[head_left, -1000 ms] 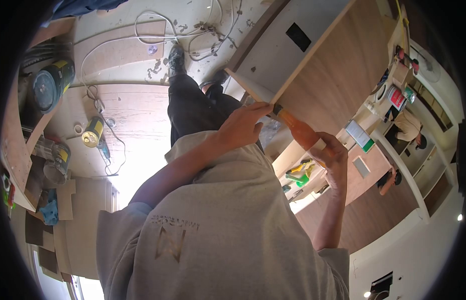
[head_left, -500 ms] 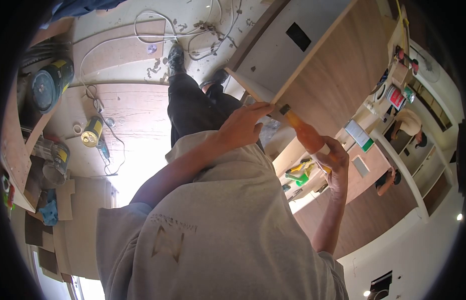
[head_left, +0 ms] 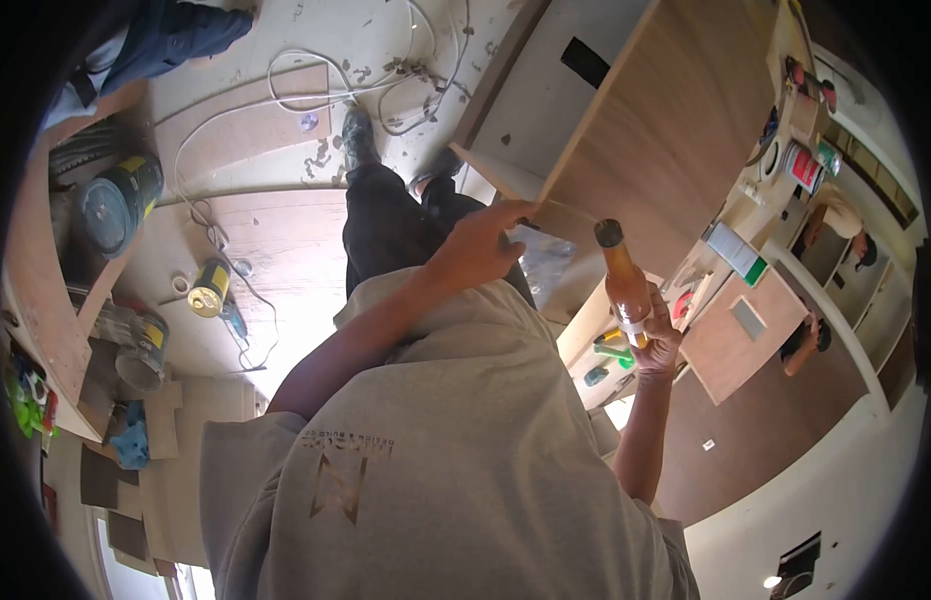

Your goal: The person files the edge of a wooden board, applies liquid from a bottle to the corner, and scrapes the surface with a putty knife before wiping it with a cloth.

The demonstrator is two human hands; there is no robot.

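My right hand (head_left: 659, 338) is wrapped round the lower part of an amber bottle (head_left: 625, 285). The bottle stands nearly upright, its dark neck toward the board, and a pale label band shows by my fingers. My left hand (head_left: 475, 245) has its fingers stretched out, with the index fingertip at the corner of a wood-faced cabinet panel (head_left: 665, 140); whether it touches is hard to tell. Nothing is visible in that hand. Below the corner lies a clear plastic sheet or bag (head_left: 547, 258), partly hidden.
A white cable (head_left: 315, 98) coils across the floor. At left stand a dark bucket (head_left: 110, 215) and a yellow-labelled can (head_left: 209, 288). Tools and a red-labelled tub (head_left: 803, 168) sit on the right-hand bench. Two co-workers are at far right; another person's leg (head_left: 180, 40) shows at top left.
The bottle has swung from tilted against the panel corner to nearly upright, away from it. My left hand stays by the corner. More of the person at top left shows.
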